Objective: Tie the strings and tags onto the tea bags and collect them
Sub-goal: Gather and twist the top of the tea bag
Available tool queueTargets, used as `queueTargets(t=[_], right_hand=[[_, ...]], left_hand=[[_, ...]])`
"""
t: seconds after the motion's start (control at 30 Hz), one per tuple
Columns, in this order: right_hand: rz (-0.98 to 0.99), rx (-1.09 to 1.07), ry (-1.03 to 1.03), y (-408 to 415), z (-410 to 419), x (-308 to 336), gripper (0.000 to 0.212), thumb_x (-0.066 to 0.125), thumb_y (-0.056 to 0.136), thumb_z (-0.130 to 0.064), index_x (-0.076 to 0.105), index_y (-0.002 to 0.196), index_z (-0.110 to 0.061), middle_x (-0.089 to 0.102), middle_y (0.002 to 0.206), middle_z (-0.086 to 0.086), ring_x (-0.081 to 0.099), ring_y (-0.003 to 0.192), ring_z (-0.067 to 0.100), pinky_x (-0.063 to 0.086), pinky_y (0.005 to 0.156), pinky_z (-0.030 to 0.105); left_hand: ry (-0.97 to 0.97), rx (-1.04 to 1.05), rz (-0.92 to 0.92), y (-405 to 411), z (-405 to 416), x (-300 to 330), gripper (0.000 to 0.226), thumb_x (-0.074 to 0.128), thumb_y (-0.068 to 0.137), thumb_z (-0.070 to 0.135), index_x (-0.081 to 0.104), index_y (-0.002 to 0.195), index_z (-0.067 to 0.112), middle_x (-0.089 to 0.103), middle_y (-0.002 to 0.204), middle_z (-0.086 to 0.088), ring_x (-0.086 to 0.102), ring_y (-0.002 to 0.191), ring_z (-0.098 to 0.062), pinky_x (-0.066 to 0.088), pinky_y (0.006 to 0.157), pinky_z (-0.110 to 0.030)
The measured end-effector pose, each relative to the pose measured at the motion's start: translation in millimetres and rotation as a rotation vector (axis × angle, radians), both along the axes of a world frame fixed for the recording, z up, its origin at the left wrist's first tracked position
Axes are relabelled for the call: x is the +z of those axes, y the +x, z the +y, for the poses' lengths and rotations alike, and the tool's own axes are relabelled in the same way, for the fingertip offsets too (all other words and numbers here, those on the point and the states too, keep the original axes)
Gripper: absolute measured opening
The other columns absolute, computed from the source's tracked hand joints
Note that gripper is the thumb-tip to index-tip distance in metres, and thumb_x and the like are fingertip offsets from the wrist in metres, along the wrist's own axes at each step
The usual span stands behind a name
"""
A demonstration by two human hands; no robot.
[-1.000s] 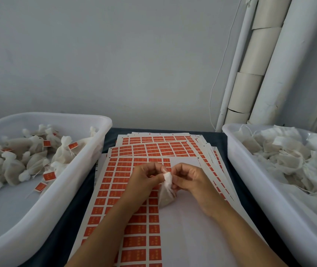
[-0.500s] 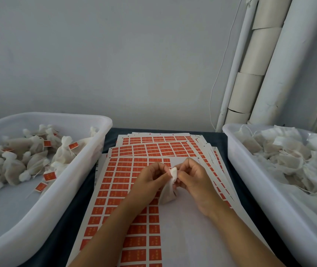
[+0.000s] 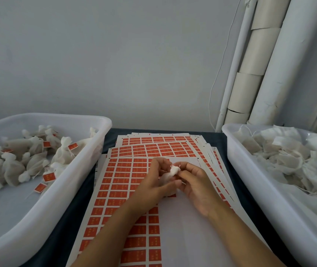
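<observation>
Head view: both forearms reach in from the bottom edge and the two hands meet over the sheets of orange tags.
Left hand [image 3: 153,186]: fingers curled round the body of a tea bag [image 3: 170,175], thumb pressed to its side.
Right hand [image 3: 194,182]: fingertips pinch at the gathered neck of the same bag, just beside the left thumb; whether a string lies between those fingertips is too small to tell.
Tea bag: white, bunched at the top, held between the two hands and lifted off the sheets; its lower half is hidden behind the left fingers.
Tag sheets [image 3: 115,189]: a fanned stack of white sheets printed with rows of orange rectangles, directly under both hands and running out beyond them toward the wall; the part under the right wrist is blank white.
Left bin [image 3: 88,164]: white plastic tub well out to the left of the left hand, holding tied bags [image 3: 28,160] with small orange tags on strings, heaped at its far end.
Right bin [image 3: 250,176]: white tub out to the right of the right hand, piled with loose untied bags [image 3: 288,155].
Table [image 3: 73,214]: dark surface showing between the bins and the sheets.
</observation>
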State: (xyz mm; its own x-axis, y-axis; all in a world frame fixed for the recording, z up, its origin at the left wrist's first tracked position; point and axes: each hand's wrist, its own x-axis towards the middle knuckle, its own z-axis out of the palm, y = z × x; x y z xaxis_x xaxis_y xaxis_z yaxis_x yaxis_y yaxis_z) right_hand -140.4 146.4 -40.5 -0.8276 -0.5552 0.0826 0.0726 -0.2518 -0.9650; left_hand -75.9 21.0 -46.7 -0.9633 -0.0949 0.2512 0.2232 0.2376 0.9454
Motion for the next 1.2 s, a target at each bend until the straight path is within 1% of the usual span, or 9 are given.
queueTargets(t=[0.1, 0.23, 0.4, 0.53, 0.63, 0.73, 0.87, 1.03, 1.2], right_hand=[[0.189, -0.098, 0.157, 0, -1, 0, 0.015, 0.059, 0.089, -0.01, 0.066, 0.095, -0.022, 0.07, 0.092, -0.007, 0.067, 0.091, 0.013, 0.055, 0.07, 0.02], [0.539, -0.222, 0.373, -2, -3, -1, 0.013, 0.064, 0.085, -0.016, 0.061, 0.086, -0.028, 0.067, 0.088, -0.011, 0.067, 0.077, 0.004, 0.05, 0.065, 0.009], [0.926, -0.27, 0.561, -3, 0, -1, 0.007, 0.065, 0.085, -0.017, 0.063, 0.092, -0.017, 0.062, 0.094, -0.011, 0.058, 0.076, -0.003, 0.042, 0.072, -0.002], [1.118, -0.279, 0.682, -4, 5, 6, 0.015, 0.063, 0.086, -0.02, 0.066, 0.096, -0.01, 0.068, 0.098, 0.001, 0.055, 0.077, 0.0, 0.037, 0.07, -0.003], [1.174, -0.298, 0.782, -3, 5, 9, 0.02, 0.058, 0.089, -0.025, 0.064, 0.103, -0.012, 0.068, 0.103, 0.001, 0.063, 0.085, 0.009, 0.036, 0.076, 0.003], [1.231, -0.35, 0.818, 2, 5, 10, 0.023, 0.058, 0.089, -0.029, 0.061, 0.108, -0.016, 0.067, 0.107, -0.003, 0.066, 0.088, 0.012, 0.04, 0.079, 0.01], [1.215, -0.373, 0.812, 5, 3, 8, 0.016, 0.062, 0.086, -0.033, 0.056, 0.097, -0.022, 0.068, 0.093, -0.007, 0.058, 0.067, 0.005, 0.038, 0.069, 0.005], [1.058, -0.444, 0.775, 4, -2, 8, 0.022, 0.066, 0.083, -0.03, 0.044, 0.08, -0.027, 0.051, 0.068, -0.015, 0.047, 0.049, 0.0, 0.032, 0.055, 0.003], [0.944, -0.517, 0.703, 0, -5, 7, 0.024, 0.069, 0.081, -0.024, 0.047, 0.073, -0.027, 0.042, 0.058, -0.023, 0.048, 0.046, 0.002, 0.029, 0.05, 0.002]], left_hand=[[-0.109, 0.138, 0.069, -2, 2, -1, 0.02, 0.061, 0.089, 0.02, 0.049, 0.101, 0.029, 0.058, 0.096, 0.012, 0.059, 0.085, 0.004, 0.048, 0.065, -0.011], [-0.196, 0.276, 0.12, -5, -1, -3, 0.002, 0.056, 0.092, 0.025, 0.056, 0.094, 0.024, 0.061, 0.082, 0.01, 0.057, 0.071, 0.0, 0.045, 0.06, -0.008], [-0.296, 0.363, 0.073, -8, -5, -6, 0.014, 0.057, 0.091, 0.026, 0.066, 0.093, 0.016, 0.068, 0.083, 0.004, 0.062, 0.075, -0.011, 0.051, 0.065, -0.015], [-0.308, 0.366, 0.057, -7, -6, -6, 0.012, 0.06, 0.089, 0.029, 0.068, 0.091, 0.021, 0.068, 0.081, 0.013, 0.063, 0.075, -0.002, 0.049, 0.065, -0.008], [-0.244, 0.36, 0.056, -6, -4, -4, 0.01, 0.061, 0.087, 0.031, 0.068, 0.09, 0.024, 0.066, 0.078, 0.022, 0.063, 0.074, 0.007, 0.047, 0.064, -0.004], [-0.231, 0.359, 0.06, -5, -2, -3, 0.007, 0.06, 0.087, 0.031, 0.066, 0.084, 0.028, 0.066, 0.075, 0.023, 0.063, 0.072, 0.008, 0.047, 0.062, -0.004], [-0.264, 0.361, 0.106, -4, 0, -3, 0.012, 0.061, 0.089, 0.026, 0.063, 0.078, 0.031, 0.065, 0.071, 0.015, 0.061, 0.067, 0.001, 0.047, 0.058, -0.008], [-0.236, 0.396, 0.118, -6, 2, -3, 0.012, 0.061, 0.089, 0.024, 0.067, 0.084, 0.014, 0.066, 0.072, 0.002, 0.061, 0.065, -0.008, 0.053, 0.06, -0.019], [-0.256, 0.446, 0.135, -5, 2, 0, 0.015, 0.062, 0.088, 0.021, 0.06, 0.074, 0.022, 0.061, 0.065, 0.006, 0.057, 0.056, -0.005, 0.046, 0.051, -0.009]])
